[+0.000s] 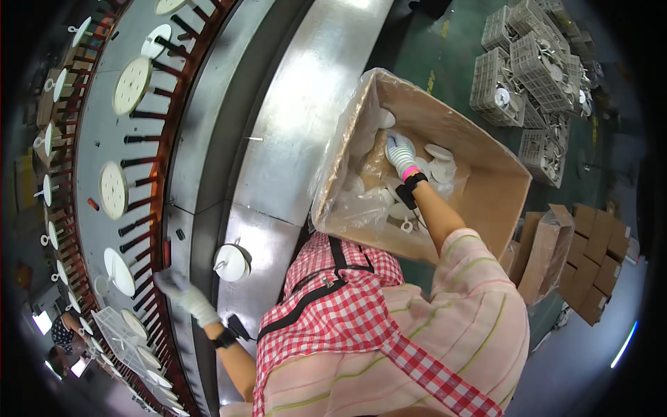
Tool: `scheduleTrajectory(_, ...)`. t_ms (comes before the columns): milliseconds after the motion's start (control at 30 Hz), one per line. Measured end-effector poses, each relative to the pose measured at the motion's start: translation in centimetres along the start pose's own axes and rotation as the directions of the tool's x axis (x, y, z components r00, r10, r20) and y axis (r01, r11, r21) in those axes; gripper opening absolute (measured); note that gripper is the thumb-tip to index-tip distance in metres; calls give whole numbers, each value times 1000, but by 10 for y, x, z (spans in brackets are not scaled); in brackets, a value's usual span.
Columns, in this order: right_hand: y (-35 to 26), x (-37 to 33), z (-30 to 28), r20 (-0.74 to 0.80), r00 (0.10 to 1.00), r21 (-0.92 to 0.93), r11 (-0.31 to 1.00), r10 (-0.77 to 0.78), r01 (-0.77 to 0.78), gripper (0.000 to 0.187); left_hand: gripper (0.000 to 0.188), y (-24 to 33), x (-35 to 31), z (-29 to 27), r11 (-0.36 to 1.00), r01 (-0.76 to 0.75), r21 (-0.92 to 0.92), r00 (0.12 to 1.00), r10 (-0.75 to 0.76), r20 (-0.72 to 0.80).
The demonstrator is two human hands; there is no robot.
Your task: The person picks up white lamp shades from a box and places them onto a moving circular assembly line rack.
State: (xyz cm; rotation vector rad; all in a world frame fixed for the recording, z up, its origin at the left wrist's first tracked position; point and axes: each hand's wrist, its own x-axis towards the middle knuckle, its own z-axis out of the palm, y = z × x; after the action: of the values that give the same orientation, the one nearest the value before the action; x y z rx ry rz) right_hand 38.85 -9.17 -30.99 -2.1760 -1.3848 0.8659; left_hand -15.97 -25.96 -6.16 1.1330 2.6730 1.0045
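My right hand (401, 154), in a striped white glove with a pink cuff, is down inside a large cardboard box (497, 201) lined with clear plastic. White round discs (442, 169) lie beside and below it in the box, one with a small ring. Its fingertips are hard to make out, so any grip is unclear. My left hand (186, 297), gloved too, reaches over the edge of the conveyor, close to its dark rods (144, 295). Motion smears those fingers. On the metal ledge between my hands sits a small group of white discs (232, 263).
A curved conveyor carries white discs (113, 190) standing upright among rods on the left. Stacked plastic crates (497, 87) filled with white parts stand at the far right. Cardboard cartons (590, 260) are piled at right. Another person (66, 337) is at the far lower left.
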Motion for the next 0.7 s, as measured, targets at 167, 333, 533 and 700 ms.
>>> scheduleTrajectory(167, 3, 26, 71, 282, 957, -236, 961, -71, 141, 36, 51, 1, -64, 6, 931, 268, -249, 917, -168, 361)
scheduleTrajectory(333, 84, 45, 127, 587, 809, -495, 780, -26, 384, 34, 48, -10, -97, 12, 998, 41, -39, 881, -18, 473)
scheduleTrajectory(533, 59, 80, 87, 392, 907, -547, 832, 152, 97, 37, 54, 39, -126, 40, 998, 51, -39, 845, -22, 534)
scheduleTrajectory(700, 61, 105, 70, 359, 911, -523, 852, 203, 16, 41, 51, 41, -139, 47, 993, 24, 115, 783, -91, 615)
